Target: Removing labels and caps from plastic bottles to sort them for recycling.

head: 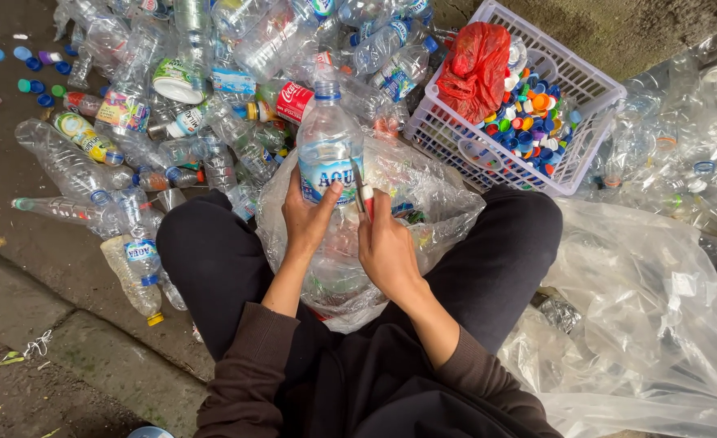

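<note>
Concrete floor [42, 268], heap of unsorted plastic bottles [163, 105] at left still large; left hand [310, 215] wrapped round upright clear bottle [328, 146], label on, right hand [387, 247] just beside it closed on small cutter [361, 195]; white basket [594, 89] of caps partly filled.

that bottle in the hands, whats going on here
A seated person holds a clear plastic bottle upright over an open clear plastic bag between the knees. The left hand wraps the labelled middle, and the right hand presses a small blade against the label. A heap of empty bottles lies on the ground ahead. To the right, a white basket holds coloured caps and a red bag.
</note>
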